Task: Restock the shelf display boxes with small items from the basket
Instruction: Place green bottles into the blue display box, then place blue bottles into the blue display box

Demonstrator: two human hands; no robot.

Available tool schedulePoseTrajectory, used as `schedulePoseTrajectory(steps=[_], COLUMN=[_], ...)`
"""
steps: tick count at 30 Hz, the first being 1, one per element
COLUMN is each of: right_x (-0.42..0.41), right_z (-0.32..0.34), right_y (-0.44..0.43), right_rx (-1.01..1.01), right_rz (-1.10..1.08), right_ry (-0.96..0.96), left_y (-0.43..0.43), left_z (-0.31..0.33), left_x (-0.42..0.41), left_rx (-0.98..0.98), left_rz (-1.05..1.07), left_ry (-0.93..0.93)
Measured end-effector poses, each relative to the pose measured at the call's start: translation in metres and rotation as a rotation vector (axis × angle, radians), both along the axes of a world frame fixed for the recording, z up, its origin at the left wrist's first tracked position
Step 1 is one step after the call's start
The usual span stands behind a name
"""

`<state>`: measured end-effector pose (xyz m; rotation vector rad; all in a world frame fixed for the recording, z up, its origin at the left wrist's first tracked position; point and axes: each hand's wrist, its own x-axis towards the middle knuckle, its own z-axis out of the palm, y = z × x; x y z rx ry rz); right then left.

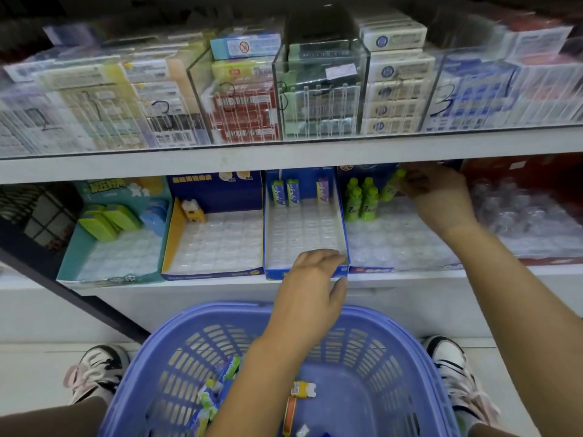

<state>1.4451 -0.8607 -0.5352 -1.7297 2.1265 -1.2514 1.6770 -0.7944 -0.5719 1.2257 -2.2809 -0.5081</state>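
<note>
Head view is showing the right hand reaching deep under the upper shelf board, its fingers pinching a small green bottle at the back of the bottle box, just beside the green bottles standing in its back left corner. The bottle is looking like light, stiff plastic with a smooth skin. It is probably calling for a pinch around the body or cap rather than a squeeze, and for seating upright in a moulded cup of the clear tray, where a tilt is likely tipping its neighbours. The left hand is gripping the front wall of the blue display box next door, fingers curled over the rim and thumb on the outer face, seemingly steadying it at the front edge of the lower shelf. The upper board is hanging low over the box backs, crowding the right wrist. Below, the basket is holding green and blue packets and a small yellow piece, partly hidden by the left forearm. To the left, a yellow-sided box and a teal box are sitting mostly unfilled, and clear bins are lining the shelf above.
</note>
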Motion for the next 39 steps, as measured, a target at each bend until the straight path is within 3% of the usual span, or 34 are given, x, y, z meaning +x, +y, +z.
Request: schedulePoseTrajectory(steps=[4, 9, 17, 23, 25, 28, 31, 35, 39], right_x=[-0.002, -0.006, 0.003, 0.023, 0.036, 0.076, 0.122, 0.156, 0.169], right_z=[-0.011, -0.003, -0.011, 0.009, 0.018, 0.023, -0.003, -0.072, -0.144], right_y=[-0.015, -0.024, -0.012, 0.018, 0.041, 0.076, 0.096, 0.112, 0.135], right_rx=[0.073, 0.207, 0.188, 0.257, 0.320, 0.566, 0.831, 1.062, 1.247], right_rz=[0.071, 0.105, 0.021, -0.061, 0.027, 0.329, 0.567, 0.621, 0.656], right_ry=[0.038, 0.292, 0.061, 0.033, -0.079, -0.061, 0.084, 0.261, 0.464], left_y=[-0.002, -0.004, -0.003, 0.015, 0.018, 0.022, 0.031, 0.053, 0.074], left_z=[-0.002, -0.007, -0.007, 0.014, 0.014, 0.002, -0.031, -0.082, -0.115], left_x=[0.002, 0.004, 0.006, 0.018, 0.023, 0.035, 0.056, 0.085, 0.105], left_rx=[0.008, -0.006, 0.017, -0.015, 0.025, 0.250, 0.408, 0.629, 0.731], left_rz=[-0.018, -0.039, -0.066, 0.015, 0.012, -0.011, -0.015, -0.078, -0.217], left_ry=[0.001, -0.002, 0.010, 0.282, 0.282, 0.108, -0.230, -0.534, -0.644])
